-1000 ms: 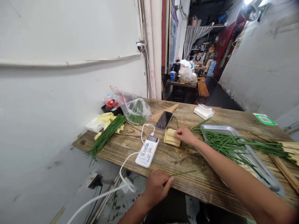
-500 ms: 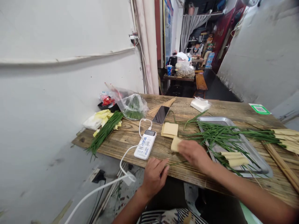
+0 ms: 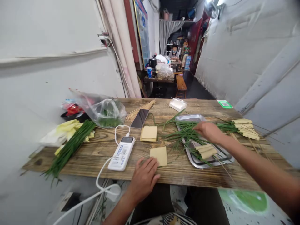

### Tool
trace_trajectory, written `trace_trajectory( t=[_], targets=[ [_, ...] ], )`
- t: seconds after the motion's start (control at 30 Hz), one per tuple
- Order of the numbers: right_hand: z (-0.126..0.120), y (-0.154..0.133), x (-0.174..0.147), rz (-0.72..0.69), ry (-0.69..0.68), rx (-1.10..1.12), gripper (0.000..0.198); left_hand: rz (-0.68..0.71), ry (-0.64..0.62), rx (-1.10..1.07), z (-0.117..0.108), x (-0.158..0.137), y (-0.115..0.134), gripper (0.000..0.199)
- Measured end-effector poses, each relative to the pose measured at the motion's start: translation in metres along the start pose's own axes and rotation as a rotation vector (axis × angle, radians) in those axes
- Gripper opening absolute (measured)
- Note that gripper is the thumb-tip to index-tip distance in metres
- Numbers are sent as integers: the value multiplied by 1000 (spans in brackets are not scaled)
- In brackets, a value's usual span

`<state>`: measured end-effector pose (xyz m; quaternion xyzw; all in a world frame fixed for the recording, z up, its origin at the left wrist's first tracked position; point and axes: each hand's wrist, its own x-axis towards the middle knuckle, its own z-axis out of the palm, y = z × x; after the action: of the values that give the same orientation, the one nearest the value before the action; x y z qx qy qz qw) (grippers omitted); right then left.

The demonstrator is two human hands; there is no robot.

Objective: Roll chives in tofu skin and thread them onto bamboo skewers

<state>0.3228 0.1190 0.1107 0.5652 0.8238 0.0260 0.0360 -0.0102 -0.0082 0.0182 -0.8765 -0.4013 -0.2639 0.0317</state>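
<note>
A single square tofu sheet lies flat near the front of the wooden table. My left hand rests at its lower left corner, fingers stretched out and touching it. Farther back sits a small stack of tofu sheets. Over the metal tray, my right hand has its fingertips pinched among loose green chives. Rolled tofu sheets with chives inside lie in the tray's front part. More such rolls lie to the right of it.
A white power bank with cables and a dark phone lie left of the stack. Thin wooden skewers, a bagged green bunch, another chive bundle and a white tissue pack also occupy the table.
My right hand has left the tofu sheet, which now lies flat, and has moved right to the chives on the tray. My left hand has come to the sheet's edge. The view has turned right.
</note>
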Motion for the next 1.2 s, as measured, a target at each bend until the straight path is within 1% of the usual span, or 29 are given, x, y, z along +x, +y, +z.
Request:
trace_trajectory(
  t=[0.07, 0.1, 0.17, 0.23, 0.27, 0.3, 0.33, 0.4, 0.47, 0.5, 0.7, 0.83, 1.03, 1.13, 1.2],
  targets=[
    [0, 37, 11, 45, -68, -61, 27, 6, 56, -27, 0, 5, 4, 28],
    [3, 47, 15, 36, -94, -74, 30, 11, 78, -45, 0, 7, 7, 27],
    [12, 56, 23, -11, -122, -65, 45, 24, 102, -79, 0, 13, 11, 25],
    [23, 53, 30, -67, -125, -27, 64, 34, 108, -103, 0, 19, 15, 25],
    [28, 51, 33, -95, -121, -10, 69, 39, 107, -112, 0, 22, 16, 25],
    [32, 49, 35, -121, -120, -1, 67, 43, 106, -118, 0, 25, 16, 25],
    [35, 48, 37, -148, -117, 0, 60, 49, 103, -123, 0, 29, 17, 25],
    [38, 50, 39, -171, -116, -6, 38, 66, 91, -133, -1, 38, 18, 25],
    [37, 55, 40, -145, -109, -8, 23, 90, 78, -142, -3, 50, 20, 26],
    [35, 58, 39, -120, -101, -9, 20, 103, 77, -146, -3, 56, 22, 26],
    [25, 70, 35, -14, -64, -40, 25, 151, 173, -143, -9, 99, 32, 25],
    [31, 76, 41, 28, -114, -34, 23, 148, 187, -160, -10, 120, 35, 27],
    [39, 75, 45, -5, -213, -11, 24, 165, 199, -155, -9, 140, 39, 28],
    [39, 69, 39, 6, -210, -37, 26, 157, 217, -150, -9, 144, 42, 27],
    [36, 63, 36, 23, -182, -62, 23, 149, 233, -158, -8, 149, 43, 26]
  ],
)
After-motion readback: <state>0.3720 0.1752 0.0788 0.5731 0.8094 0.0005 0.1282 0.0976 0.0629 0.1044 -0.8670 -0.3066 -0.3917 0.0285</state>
